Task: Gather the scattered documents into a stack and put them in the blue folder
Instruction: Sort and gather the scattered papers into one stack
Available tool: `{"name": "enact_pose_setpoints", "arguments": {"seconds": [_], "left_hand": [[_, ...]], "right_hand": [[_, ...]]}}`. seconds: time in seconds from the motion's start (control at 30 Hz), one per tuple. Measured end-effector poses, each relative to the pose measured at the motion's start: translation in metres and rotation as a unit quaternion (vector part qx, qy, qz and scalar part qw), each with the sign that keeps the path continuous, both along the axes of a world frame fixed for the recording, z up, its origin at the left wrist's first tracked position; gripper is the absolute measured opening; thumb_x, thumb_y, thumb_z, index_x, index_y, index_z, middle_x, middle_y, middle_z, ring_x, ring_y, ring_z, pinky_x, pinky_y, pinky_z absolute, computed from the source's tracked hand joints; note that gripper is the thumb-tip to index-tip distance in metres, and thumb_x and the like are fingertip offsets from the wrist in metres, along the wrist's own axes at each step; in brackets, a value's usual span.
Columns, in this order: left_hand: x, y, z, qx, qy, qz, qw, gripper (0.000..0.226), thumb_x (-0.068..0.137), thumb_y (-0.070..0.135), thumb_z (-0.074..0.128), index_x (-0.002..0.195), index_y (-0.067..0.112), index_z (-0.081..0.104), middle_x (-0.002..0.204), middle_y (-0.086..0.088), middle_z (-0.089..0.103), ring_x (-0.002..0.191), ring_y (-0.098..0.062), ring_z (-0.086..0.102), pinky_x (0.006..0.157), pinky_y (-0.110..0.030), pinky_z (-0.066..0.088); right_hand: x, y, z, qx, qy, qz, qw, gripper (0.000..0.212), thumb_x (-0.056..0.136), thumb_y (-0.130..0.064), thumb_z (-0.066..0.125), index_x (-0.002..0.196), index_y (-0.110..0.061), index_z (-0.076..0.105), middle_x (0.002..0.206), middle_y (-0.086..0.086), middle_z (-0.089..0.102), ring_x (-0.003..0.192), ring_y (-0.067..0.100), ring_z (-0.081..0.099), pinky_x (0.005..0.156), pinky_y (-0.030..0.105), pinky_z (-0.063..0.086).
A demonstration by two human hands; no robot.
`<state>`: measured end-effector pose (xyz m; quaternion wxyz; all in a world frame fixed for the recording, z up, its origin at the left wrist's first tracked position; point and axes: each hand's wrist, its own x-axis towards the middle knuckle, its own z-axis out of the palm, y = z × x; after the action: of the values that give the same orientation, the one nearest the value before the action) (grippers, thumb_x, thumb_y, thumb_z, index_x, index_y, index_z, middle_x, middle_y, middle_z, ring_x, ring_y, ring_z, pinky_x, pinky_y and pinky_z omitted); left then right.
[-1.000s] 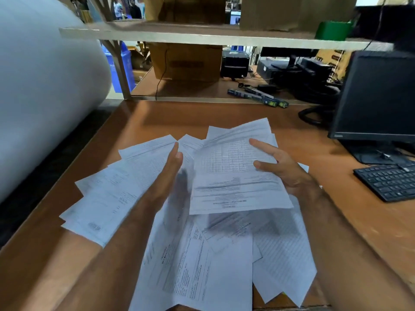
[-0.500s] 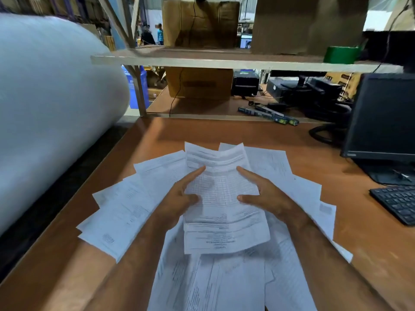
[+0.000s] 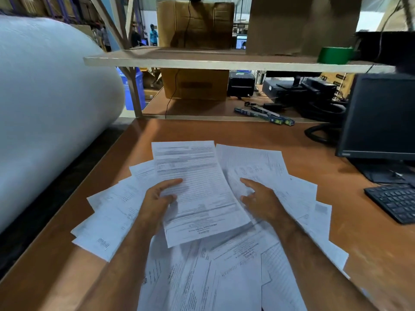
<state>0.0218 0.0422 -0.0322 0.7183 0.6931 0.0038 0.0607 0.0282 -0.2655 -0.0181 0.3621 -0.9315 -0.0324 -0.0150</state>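
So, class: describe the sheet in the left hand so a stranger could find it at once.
On the brown desk lies a fan of white papers. One sheet sits on top at the centre. It alone is gripped by the left hand.

A brown wooden desk (image 3: 258,133) carried the work. Printed documents (image 3: 112,221) lay fanned and overlapping across its near middle, from about eight o'clock round to four o'clock. At three o'clock sat a black keyboard (image 3: 393,203), with a dark monitor (image 3: 379,117) on its stand just beyond, near two o'clock. A coiled black cable (image 3: 318,133) rested beside the monitor.
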Motion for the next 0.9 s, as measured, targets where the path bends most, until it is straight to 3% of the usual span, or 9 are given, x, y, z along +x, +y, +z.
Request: {"name": "enact_pose_setpoints", "arguments": {"seconds": [0.1, 0.17, 0.33, 0.57, 0.7, 0.8, 0.9], "left_hand": [[-0.005, 0.010, -0.006, 0.009, 0.008, 0.023, 1.000, 0.050, 0.091, -0.017, 0.058, 0.112, 0.023, 0.081, 0.141, 0.002, 0.064, 0.132, -0.018, 0.057, 0.098, -0.026, 0.051], [-0.012, 0.012, -0.008, 0.016, 0.009, 0.024, 1.000, 0.051, 0.091, -0.017, 0.057, 0.112, 0.023, 0.081, 0.141, 0.002, 0.064, 0.131, -0.018, 0.057, 0.096, -0.025, 0.052], [-0.036, 0.007, -0.011, 0.028, -0.006, 0.003, 1.000, 0.048, 0.092, -0.019, 0.055, 0.120, 0.013, 0.077, 0.139, 0.001, 0.065, 0.130, -0.015, 0.058, 0.091, -0.014, 0.054], [-0.053, 0.010, 0.005, 0.038, -0.037, -0.006, 0.999, 0.049, 0.092, -0.019, 0.057, 0.121, 0.015, 0.076, 0.136, 0.007, 0.066, 0.128, 0.001, 0.055, 0.088, -0.006, 0.049], [-0.044, 0.017, 0.011, 0.045, -0.042, 0.007, 0.998, 0.052, 0.092, -0.017, 0.058, 0.120, 0.021, 0.077, 0.136, 0.012, 0.065, 0.132, -0.005, 0.055, 0.099, -0.016, 0.049], [-0.032, 0.015, 0.018, 0.048, -0.038, 0.013, 0.998, 0.052, 0.092, -0.018, 0.058, 0.119, 0.022, 0.078, 0.132, 0.019, 0.065, 0.131, -0.010, 0.057, 0.109, -0.035, 0.050], [-0.023, 0.007, 0.029, 0.039, -0.037, 0.013, 0.998, 0.052, 0.093, -0.017, 0.057, 0.117, 0.024, 0.078, 0.135, 0.014, 0.064, 0.131, -0.014, 0.057, 0.108, -0.038, 0.051]], "right_hand": [[-0.014, 0.002, -0.004, -0.219, 0.104, 0.020, 0.970, 0.079, 0.093, -0.063, 0.057, 0.159, -0.033, 0.026, 0.167, 0.003, 0.025, 0.149, 0.029, 0.031, 0.119, 0.048, 0.028], [-0.021, 0.005, -0.002, -0.264, 0.150, 0.038, 0.952, 0.084, 0.093, -0.072, 0.049, 0.161, -0.036, 0.017, 0.170, 0.004, 0.012, 0.154, 0.033, 0.017, 0.121, 0.054, 0.019], [-0.024, 0.008, 0.003, -0.285, 0.148, 0.050, 0.946, 0.081, 0.094, -0.071, 0.047, 0.161, -0.034, 0.017, 0.169, 0.007, 0.014, 0.152, 0.037, 0.020, 0.121, 0.056, 0.021], [-0.025, 0.010, 0.002, -0.297, 0.150, 0.050, 0.942, 0.082, 0.094, -0.072, 0.045, 0.160, -0.033, 0.017, 0.169, 0.008, 0.015, 0.152, 0.038, 0.021, 0.120, 0.055, 0.023], [-0.025, 0.010, 0.005, -0.304, 0.148, 0.053, 0.939, 0.081, 0.094, -0.072, 0.046, 0.160, -0.033, 0.018, 0.168, 0.008, 0.017, 0.151, 0.037, 0.022, 0.119, 0.053, 0.025], [-0.025, 0.008, 0.005, -0.309, 0.145, 0.052, 0.938, 0.082, 0.093, -0.073, 0.045, 0.160, -0.034, 0.019, 0.168, 0.007, 0.018, 0.151, 0.036, 0.024, 0.118, 0.052, 0.027], [-0.023, 0.009, 0.005, -0.313, 0.145, 0.054, 0.937, 0.084, 0.090, -0.075, 0.049, 0.158, -0.034, 0.023, 0.165, 0.006, 0.025, 0.148, 0.036, 0.030, 0.116, 0.051, 0.031]]}}
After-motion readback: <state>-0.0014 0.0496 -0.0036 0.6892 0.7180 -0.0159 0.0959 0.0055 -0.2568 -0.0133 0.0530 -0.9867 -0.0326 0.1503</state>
